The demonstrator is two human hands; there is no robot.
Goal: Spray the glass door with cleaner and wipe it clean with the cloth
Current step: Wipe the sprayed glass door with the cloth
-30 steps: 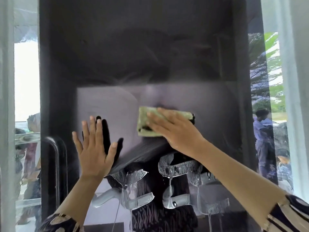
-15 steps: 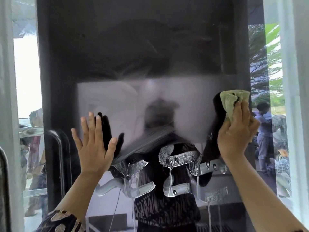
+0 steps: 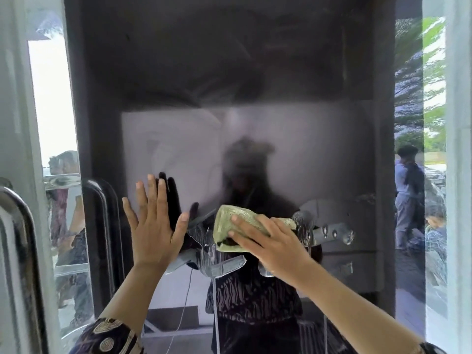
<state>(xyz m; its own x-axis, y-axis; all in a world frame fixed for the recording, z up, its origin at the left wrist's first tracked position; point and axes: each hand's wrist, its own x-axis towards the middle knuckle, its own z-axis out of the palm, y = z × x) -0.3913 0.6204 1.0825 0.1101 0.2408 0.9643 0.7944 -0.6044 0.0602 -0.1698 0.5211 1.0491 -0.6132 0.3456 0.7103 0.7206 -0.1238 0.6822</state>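
Right hand presses folded pale-green cloth flat on smeared glass door; left hand splayed, empty, near chrome handle.

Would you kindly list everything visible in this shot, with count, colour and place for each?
glass door: one, dark and reflective, fills the middle of the view
cleaner streaks: several whitish wet patches and drips, low on the glass
cloth: one, pale green, pressed flat on the glass at centre
door handles: two shiny metal bars, at the left edge
bystanders: a few, seen at the far left and right
tree: one, green, upper right
left hand: one, open, palm flat on the glass, left of the cloth
right hand: one, flat over the cloth
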